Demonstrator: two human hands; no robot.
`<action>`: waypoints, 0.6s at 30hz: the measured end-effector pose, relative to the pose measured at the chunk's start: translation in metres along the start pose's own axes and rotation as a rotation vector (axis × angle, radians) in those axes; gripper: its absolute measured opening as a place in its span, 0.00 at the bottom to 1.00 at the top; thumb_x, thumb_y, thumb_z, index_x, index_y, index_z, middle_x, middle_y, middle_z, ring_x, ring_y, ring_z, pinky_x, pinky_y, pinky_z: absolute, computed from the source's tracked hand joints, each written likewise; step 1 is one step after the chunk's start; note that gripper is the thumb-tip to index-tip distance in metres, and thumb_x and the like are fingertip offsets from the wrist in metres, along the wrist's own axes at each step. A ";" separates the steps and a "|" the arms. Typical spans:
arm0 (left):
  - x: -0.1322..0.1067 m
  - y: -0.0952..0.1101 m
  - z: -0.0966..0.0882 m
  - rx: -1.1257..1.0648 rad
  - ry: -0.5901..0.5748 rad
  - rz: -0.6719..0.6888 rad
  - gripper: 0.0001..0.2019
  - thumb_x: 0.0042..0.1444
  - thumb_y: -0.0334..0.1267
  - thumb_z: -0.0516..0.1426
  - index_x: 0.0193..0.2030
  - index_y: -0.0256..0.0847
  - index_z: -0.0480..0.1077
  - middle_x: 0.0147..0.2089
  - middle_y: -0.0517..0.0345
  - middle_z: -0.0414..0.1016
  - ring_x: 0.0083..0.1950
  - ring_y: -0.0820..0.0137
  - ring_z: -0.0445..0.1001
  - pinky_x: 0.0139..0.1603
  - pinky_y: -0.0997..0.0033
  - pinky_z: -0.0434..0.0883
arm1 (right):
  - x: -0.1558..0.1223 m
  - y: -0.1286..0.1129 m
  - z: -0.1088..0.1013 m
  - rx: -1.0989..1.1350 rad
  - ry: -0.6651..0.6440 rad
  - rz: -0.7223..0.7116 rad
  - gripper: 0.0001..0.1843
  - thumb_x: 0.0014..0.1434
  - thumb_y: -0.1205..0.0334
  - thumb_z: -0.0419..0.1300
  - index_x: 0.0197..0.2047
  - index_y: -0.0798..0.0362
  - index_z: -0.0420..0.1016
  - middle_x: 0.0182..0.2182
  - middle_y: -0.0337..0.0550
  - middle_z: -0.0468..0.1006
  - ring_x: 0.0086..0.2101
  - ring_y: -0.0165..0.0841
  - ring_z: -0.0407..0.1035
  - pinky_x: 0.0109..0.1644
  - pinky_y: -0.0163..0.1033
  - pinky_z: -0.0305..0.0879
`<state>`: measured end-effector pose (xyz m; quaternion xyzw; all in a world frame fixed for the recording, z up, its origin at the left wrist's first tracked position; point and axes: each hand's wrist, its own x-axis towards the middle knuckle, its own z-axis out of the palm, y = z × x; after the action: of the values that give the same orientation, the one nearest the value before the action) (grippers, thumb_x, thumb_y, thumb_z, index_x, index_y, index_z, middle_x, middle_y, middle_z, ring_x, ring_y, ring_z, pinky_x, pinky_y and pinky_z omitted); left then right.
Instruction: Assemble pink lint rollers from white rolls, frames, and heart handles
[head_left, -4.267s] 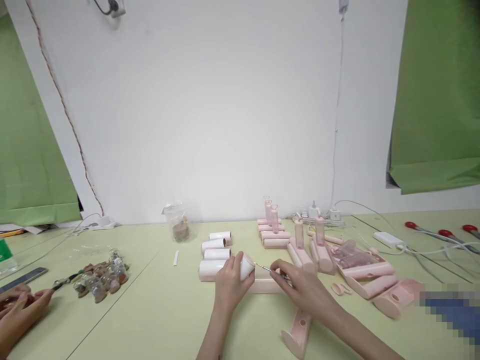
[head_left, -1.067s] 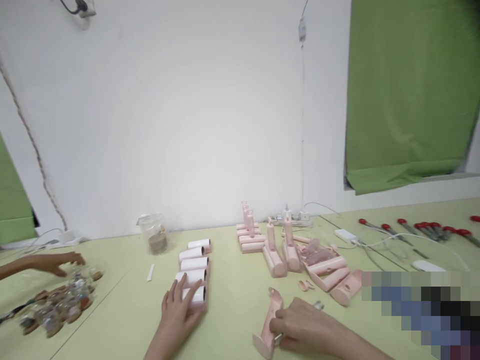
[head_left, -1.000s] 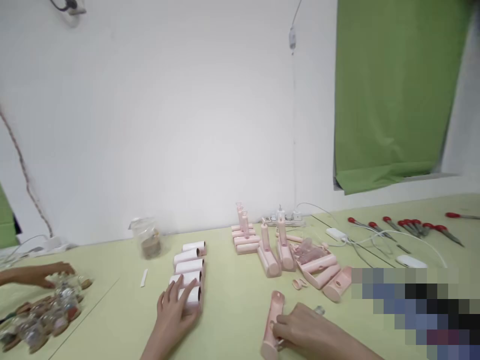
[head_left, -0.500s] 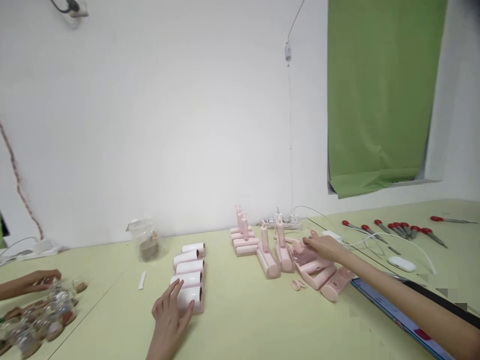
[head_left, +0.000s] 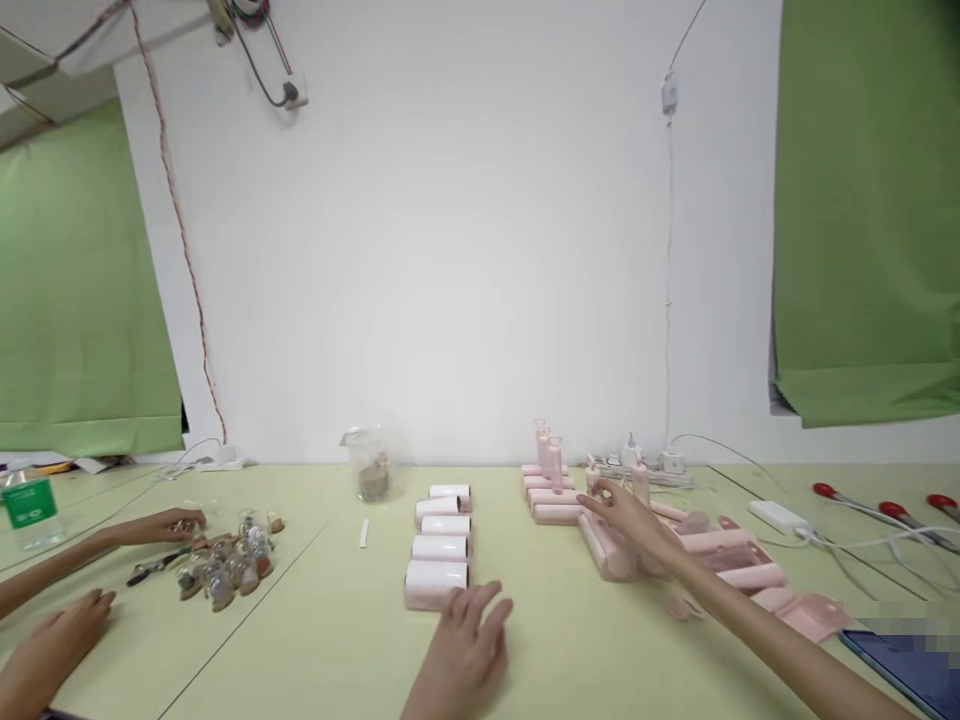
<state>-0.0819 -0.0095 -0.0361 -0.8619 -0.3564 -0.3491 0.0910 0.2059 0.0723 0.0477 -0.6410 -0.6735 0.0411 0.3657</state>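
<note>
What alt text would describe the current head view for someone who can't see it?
A person's right hand is among pink parts, the left hand by five white cylinders, on a green table; two other hands at left are near clear domed pieces.

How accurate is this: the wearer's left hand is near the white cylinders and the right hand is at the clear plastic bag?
Wrong about the right hand: it is beside an upright translucent pink tube, the head view shows. The rest holds.
</note>
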 end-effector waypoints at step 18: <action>0.072 -0.002 0.062 -0.982 -0.099 -0.501 0.27 0.47 0.35 0.57 0.51 0.39 0.48 0.46 0.51 0.65 0.49 0.68 0.65 0.52 0.66 0.59 | -0.047 -0.030 0.030 0.138 -0.047 -0.179 0.18 0.53 0.46 0.48 0.24 0.51 0.63 0.19 0.39 0.70 0.22 0.35 0.65 0.26 0.36 0.56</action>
<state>-0.0134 0.0565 -0.0337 -0.7072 -0.3497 -0.4444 -0.4245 0.1608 0.0372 0.0210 -0.5507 -0.7319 0.0695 0.3952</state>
